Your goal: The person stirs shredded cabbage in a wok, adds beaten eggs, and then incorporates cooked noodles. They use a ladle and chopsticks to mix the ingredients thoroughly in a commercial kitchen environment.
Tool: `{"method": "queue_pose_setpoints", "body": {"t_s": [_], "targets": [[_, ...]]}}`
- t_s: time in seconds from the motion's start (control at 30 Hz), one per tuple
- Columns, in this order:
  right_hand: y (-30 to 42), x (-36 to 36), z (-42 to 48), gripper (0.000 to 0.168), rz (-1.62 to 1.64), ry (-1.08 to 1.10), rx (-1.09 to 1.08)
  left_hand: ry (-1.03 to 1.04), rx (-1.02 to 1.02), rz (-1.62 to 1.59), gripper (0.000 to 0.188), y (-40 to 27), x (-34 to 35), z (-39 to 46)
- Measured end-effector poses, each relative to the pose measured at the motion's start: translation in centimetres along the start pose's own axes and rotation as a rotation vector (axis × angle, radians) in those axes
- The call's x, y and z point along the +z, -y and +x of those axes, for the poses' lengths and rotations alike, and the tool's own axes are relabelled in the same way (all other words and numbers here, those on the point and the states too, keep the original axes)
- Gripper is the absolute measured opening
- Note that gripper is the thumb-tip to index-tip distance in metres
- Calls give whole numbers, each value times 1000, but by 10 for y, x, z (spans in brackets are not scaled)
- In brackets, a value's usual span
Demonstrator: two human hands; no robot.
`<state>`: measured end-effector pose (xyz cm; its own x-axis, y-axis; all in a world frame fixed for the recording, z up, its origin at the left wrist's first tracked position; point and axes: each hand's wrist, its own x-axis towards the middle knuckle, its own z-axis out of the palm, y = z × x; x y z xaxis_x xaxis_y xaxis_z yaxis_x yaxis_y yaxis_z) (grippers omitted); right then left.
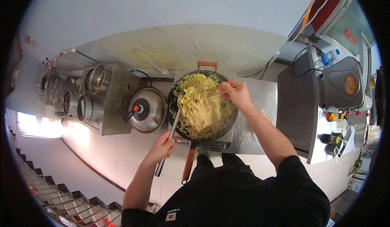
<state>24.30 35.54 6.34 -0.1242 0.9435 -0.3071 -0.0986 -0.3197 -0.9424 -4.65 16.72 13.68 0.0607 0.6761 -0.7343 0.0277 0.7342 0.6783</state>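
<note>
A dark wok (227, 126) with a wooden handle stands in front of me on a stove. Noodles (198, 112) and shredded cabbage (195, 82) fill much of it; some noodles are lifted and blurred. My left hand (163, 146) grips the metal handle of a ladle or spatula (174, 125), whose head lies among the food at the wok's left side. My right hand (236, 96) holds wooden chopsticks (224, 88) from the right, their tips in the noodles. The working end of the left tool is partly hidden by food.
Left of the wok sits a domed metal lid (149, 118) with a black and red knob. Steel pots (100, 79) stand on a unit further left. On the right are a steel worktop (262, 89), a grey appliance (342, 83), sauce bottles (332, 116) and a plastic water bottle (330, 57).
</note>
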Motion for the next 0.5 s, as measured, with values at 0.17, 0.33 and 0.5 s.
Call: {"method": "queue_pose_setpoints", "body": {"t_s": [0.17, 0.33, 0.5], "targets": [[48, -17, -35, 25, -475, -44, -117, -107, -25, 228, 43, -10, -10, -23], [-50, -32, -30, 26, -427, -206, 24, -121, -193, 372, 19, 29, -29, 29], [-115, 2, -10, 27, -12, -247, 151, 2, -143, -4, 7, 49, 1, 65]]}}
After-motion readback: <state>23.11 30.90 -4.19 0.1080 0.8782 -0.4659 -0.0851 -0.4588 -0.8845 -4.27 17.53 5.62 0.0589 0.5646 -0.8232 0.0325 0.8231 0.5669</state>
